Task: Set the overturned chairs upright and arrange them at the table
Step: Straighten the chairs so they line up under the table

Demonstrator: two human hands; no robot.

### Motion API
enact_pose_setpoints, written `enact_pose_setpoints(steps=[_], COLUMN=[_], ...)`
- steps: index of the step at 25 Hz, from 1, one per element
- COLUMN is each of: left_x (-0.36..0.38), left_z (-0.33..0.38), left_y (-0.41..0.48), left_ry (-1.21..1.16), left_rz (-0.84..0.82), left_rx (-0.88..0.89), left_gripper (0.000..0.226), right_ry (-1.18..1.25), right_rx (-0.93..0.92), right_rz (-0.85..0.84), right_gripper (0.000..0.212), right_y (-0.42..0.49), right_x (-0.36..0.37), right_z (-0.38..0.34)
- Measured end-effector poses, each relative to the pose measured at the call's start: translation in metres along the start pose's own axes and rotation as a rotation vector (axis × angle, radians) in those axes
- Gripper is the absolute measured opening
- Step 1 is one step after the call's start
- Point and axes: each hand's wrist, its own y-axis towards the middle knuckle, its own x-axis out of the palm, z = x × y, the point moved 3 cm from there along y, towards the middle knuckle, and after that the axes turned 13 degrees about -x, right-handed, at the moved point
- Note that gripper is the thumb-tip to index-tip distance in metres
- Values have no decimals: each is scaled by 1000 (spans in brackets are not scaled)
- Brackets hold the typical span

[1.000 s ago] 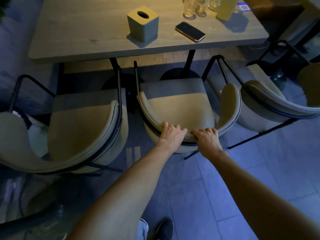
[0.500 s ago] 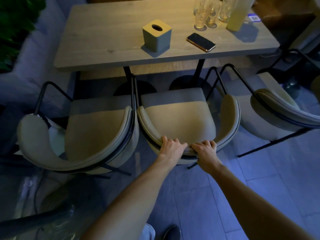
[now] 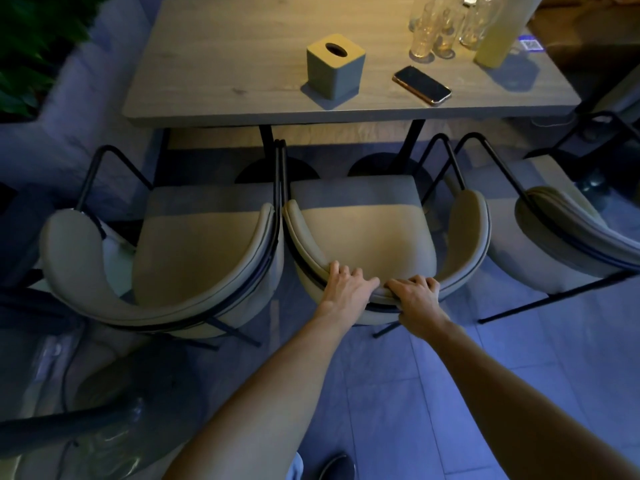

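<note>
The middle chair [image 3: 363, 233] stood upright facing the table [image 3: 242, 64], just beside the neighbouring chair [image 3: 194, 258]. The left hand [image 3: 346, 289] and right hand [image 3: 415, 296] grasped its backrest rim, side by side. A phone [image 3: 421, 85] lay on the table.

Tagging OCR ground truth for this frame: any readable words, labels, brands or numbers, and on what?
None can be read.
Sticker on the table, far right: square code-like pattern, too blurred to read.
Phone: screen dark, no brand visible.
Tissue box: plain, no label.
</note>
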Motion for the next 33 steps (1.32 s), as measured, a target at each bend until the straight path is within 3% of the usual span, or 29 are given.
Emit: enact_pose_setpoints(steps=[7, 16, 21, 25, 27, 29, 31, 33], left_x=[2, -7, -24, -28, -22, -4, 19, 32], left_z=[2, -9, -71, -149, -187, -215, -228, -229], left_y=[3, -10, -12, -18, -27, -34, -39, -40], left_ry=[20, -38, -114, -137, -197, -341, -504, -519], left_rz=[-23, 36, 98, 131, 77, -85, -249, -246], left_rx=[-13, 67, 19, -185, -323, -431, -473, -460], left_gripper=[21, 33, 34, 47, 58, 64, 61, 59], right_ry=[-13, 37, 249, 274, 288, 270, 177, 56], right_rx=[5, 18, -89, -94, -46, 27, 122, 215], right_rz=[31, -106, -72, -53, -63, -96, -143, -161], right_gripper=[45, 37, 33, 35, 47, 59, 67, 69], right_y=[0, 4, 32, 69, 87, 101, 111, 114], right_x=[4, -15, -50, -54, -49, -41, -31, -22], right_z=[1, -20, -66, -110, -126, -135, -140, -142])
